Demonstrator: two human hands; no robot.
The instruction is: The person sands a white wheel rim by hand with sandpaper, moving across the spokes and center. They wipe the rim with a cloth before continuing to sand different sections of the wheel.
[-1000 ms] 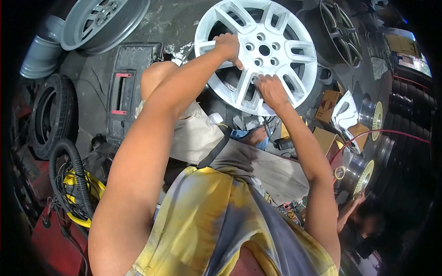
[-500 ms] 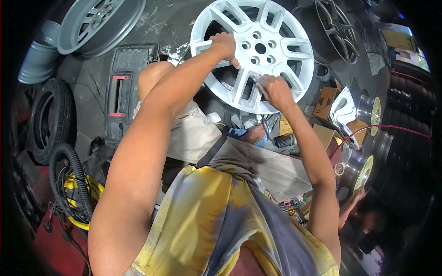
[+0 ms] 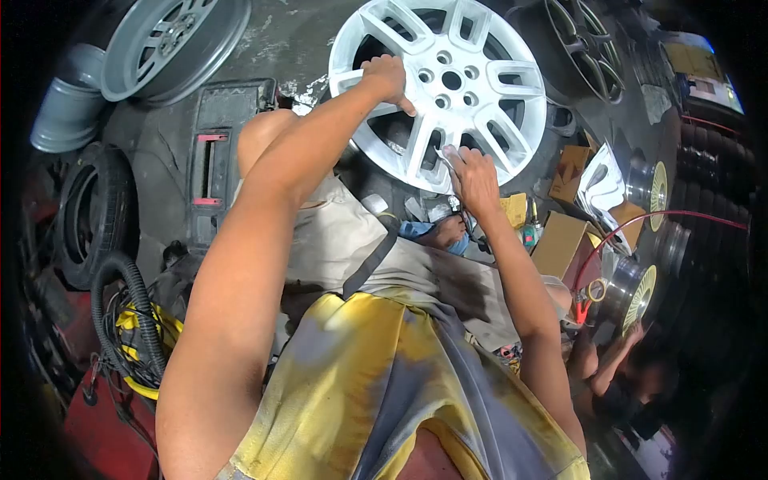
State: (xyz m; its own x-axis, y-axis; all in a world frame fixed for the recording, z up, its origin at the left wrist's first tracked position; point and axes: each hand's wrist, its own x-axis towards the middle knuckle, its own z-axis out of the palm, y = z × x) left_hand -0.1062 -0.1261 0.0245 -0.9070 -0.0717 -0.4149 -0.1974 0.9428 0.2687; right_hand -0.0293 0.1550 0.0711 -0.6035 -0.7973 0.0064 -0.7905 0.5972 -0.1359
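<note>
A white-coated alloy wheel rim point(image 3: 516, 76) lies in front of me, face up, with paired spokes and a ring of bolt holes. My left hand point(image 3: 388, 82) grips a spoke at the rim's left side, fingers wrapped over it and thumb toward the hub. At the near edge, my right hand point(image 3: 476, 182) is closed, with its fingertips against a lower spoke. It pinches a small thin grey piece that looks like sandpaper point(image 3: 444, 158); most of it is hidden under the fingers.
Grey rims point(image 3: 172, 40) and a tyre point(image 3: 100, 212) stand at left, near a dark toolbox point(image 3: 210, 168) and a coiled hose point(image 3: 120, 280). Boxes point(image 3: 560, 244), a red cable point(image 3: 680, 213) and polished rims point(image 3: 636, 292) are at right, where another person's hand point(image 3: 634, 334) touches one.
My right hand has moved slightly nearer to me along the lower spoke, its wrist turning. My left hand keeps its grip. The view has shifted a little.
</note>
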